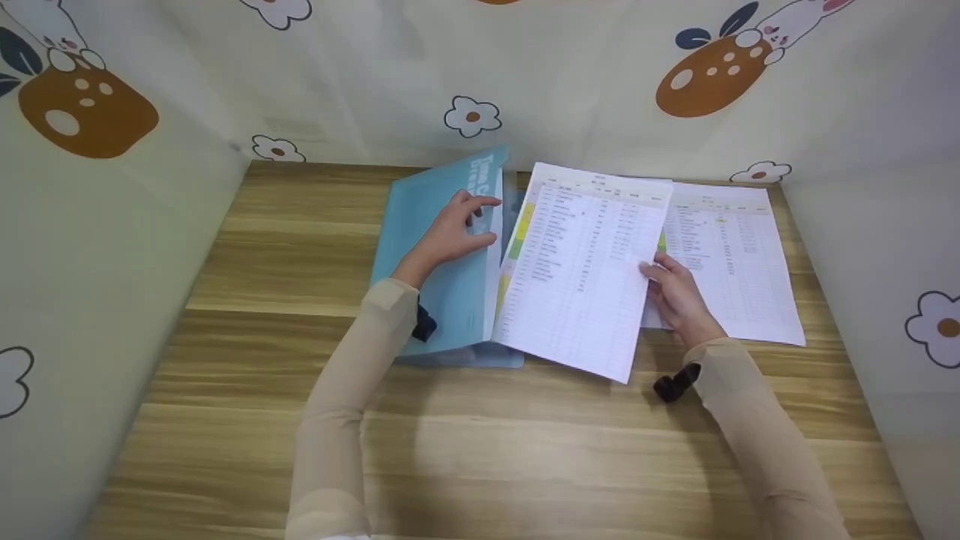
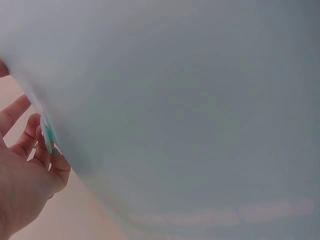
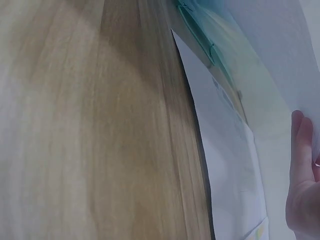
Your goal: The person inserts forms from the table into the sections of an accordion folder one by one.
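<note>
A blue document folder lies toward the back of the table, its front cover raised and tilted to the left. My left hand holds the cover's right edge, thumb and index finger spread. The left wrist view shows that hand's fingers curled at the folder's edge around a small teal piece. Between thumb and fingers, my right hand pinches the right edge of a printed table sheet. This sheet slants up from the table, its left edge at the folder's opening.
Another printed sheet lies on the table at the right, partly covered by the held one. The wooden table meets patterned cloth walls at the back and both sides.
</note>
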`<control>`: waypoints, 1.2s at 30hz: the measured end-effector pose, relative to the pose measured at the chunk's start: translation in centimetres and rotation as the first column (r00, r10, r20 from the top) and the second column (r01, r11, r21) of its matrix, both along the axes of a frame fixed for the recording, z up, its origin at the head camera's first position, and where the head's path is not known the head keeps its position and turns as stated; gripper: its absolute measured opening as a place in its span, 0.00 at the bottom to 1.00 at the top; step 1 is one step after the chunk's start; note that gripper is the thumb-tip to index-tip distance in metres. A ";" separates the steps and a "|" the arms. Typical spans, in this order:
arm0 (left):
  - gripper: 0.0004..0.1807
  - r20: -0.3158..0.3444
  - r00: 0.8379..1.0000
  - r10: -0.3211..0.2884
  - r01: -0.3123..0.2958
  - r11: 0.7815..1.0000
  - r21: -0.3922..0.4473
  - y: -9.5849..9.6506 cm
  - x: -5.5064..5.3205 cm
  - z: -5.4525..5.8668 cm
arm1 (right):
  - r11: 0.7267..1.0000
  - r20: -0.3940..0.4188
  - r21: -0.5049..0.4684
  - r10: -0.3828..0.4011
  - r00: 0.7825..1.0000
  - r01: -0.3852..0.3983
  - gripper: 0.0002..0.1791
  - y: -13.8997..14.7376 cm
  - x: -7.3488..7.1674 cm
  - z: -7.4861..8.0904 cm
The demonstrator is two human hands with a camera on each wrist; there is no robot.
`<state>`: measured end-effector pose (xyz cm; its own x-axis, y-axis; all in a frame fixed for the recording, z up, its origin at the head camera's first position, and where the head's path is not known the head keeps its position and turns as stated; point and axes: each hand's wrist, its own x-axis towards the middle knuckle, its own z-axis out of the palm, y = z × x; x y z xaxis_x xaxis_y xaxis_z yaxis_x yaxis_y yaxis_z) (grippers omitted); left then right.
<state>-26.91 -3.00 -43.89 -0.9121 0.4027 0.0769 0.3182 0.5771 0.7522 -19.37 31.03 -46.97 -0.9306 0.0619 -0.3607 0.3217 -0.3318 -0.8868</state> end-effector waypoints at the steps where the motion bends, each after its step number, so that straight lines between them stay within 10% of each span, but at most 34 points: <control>1: 0.28 -0.001 1.000 -0.003 0.003 1.000 -0.002 0.0 0.0 0.0 | 1.000 -0.003 0.008 0.005 1.000 -0.005 0.14 -0.1 -0.1 0.0; 36: 0.30 -0.003 1.000 -0.003 0.003 1.000 -0.003 0.0 0.0 0.0 | 0.981 0.085 0.138 0.124 0.989 -0.135 0.24 -3.0 -3.3 0.1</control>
